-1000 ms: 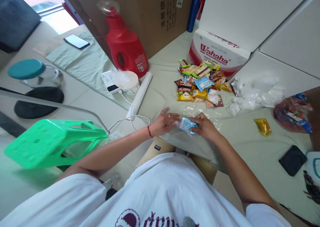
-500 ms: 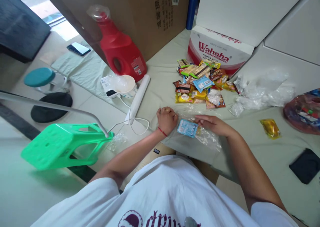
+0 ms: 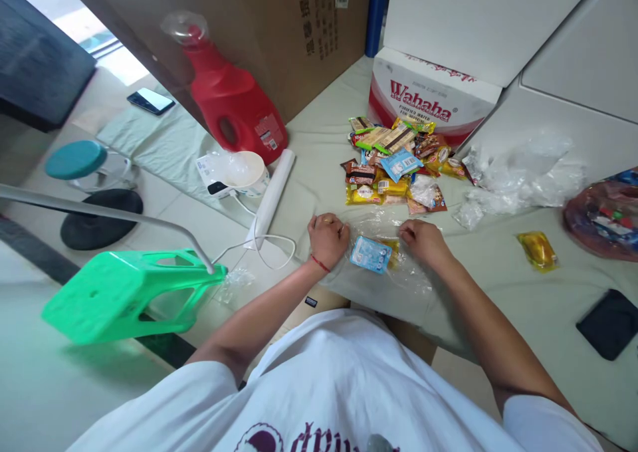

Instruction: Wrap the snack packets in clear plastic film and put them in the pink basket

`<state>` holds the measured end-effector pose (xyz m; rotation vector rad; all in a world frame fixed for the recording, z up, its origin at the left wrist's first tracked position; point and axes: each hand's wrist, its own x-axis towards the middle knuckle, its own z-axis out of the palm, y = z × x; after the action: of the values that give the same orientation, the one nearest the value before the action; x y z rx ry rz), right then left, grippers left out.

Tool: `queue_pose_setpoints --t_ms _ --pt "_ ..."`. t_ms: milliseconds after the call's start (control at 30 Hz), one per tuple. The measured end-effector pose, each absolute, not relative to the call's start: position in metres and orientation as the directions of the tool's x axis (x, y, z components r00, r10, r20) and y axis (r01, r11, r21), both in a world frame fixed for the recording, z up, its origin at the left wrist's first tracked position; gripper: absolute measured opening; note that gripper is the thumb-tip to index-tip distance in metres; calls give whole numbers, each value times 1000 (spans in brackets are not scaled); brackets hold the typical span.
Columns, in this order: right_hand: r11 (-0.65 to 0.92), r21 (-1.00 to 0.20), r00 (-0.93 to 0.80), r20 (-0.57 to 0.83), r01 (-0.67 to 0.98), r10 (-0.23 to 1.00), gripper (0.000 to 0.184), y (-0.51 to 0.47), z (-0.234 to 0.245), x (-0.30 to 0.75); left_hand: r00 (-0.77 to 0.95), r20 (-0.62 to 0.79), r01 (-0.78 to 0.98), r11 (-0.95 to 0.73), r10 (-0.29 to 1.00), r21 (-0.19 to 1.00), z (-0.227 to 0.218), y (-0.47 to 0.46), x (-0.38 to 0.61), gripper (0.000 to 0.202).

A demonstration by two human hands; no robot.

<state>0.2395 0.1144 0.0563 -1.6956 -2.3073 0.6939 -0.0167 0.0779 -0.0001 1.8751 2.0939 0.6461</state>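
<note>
As seen at frame centre: left hand (image 3: 327,237) fisted, right hand (image 3: 423,240) curled, both gripping clear plastic bag (image 3: 409,276); small light-blue foil packet (image 3: 369,254) lies between.

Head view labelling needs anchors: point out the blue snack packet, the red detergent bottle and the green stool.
blue snack packet (image 3: 369,254), head view, middle of its face.
red detergent bottle (image 3: 244,100), head view, its red body.
green stool (image 3: 100,299), head view, its perforated seat.

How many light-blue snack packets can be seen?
2: a packet between the left hand and right hand; a second packet atop the pile. The pile may hide more.
</note>
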Motion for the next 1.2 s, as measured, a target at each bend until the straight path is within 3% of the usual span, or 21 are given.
queue_pose_setpoints --t_ms 100,200,267,333,433,600,700,800,900,1000,1100,1200 --pt "259 -442 -281 15 859 959 33 100 67 236 -139 96 872 76 986 483 0 78 -17 30" --pt "182 -507 -312 -183 843 932 46 83 70 234 -139 88 875 80 986 478 1 77 -16 29" --pt "124 -569 -359 -321 813 876 37 81 63 237 -145 79 875 90 986 475 1 77 -16 29" --pt "94 -650 -396 -335 754 855 24 88 55 244 -143 69 875 94 987 475 1 77 -16 29" --pt "128 -644 -366 -250 754 897 23 106 50 253 -141 80 874 86 987 477 0 77 -15 30" --pt "267 -287 -272 21 920 962 28 101 71 242 -134 120 872 59 984 486 -1 75 -14 28" --pt "431 -328 -400 160 841 902 35 71 78 220 -125 120 869 51 985 491 -1 75 -14 28" --pt "571 -405 -572 133 714 810 36 44 63 196 -139 100 855 68 985 514 -1 75 -18 24" --pt "575 -397 -586 108 715 803 35 37 39 183 -244 74 807 160 967 568 7 76 -25 10" --pt "572 -390 -574 125 721 809 34 40 24 182 -375 161 784 220 913 580 32 78 -21 24" --pt "575 -402 -574 137 713 807 35 42 23 183 -200 213 868 72 956 491 61 87 5 16" --pt "570 -405 -563 151 715 813 36 40 25 181 90 65 928 -107 994 357 70 111 43 46"
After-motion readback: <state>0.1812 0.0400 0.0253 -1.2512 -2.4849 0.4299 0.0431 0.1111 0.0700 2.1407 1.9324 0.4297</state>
